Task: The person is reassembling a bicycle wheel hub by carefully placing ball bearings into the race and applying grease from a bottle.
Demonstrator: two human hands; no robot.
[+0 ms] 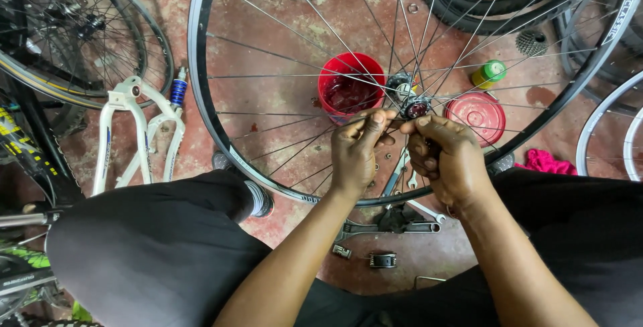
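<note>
Both hands pinched at the dark metal hub of the black-rimmed, silver-spoked bicycle wheel, the left hand closing thumb and forefinger on its near end and the right hand curled shut just beside it, what its fingers held hidden. Far left of the grip lay a white bicycle frame piece; just behind it stood a round red plastic tub, and right of it a flat red plastic lid.
</note>
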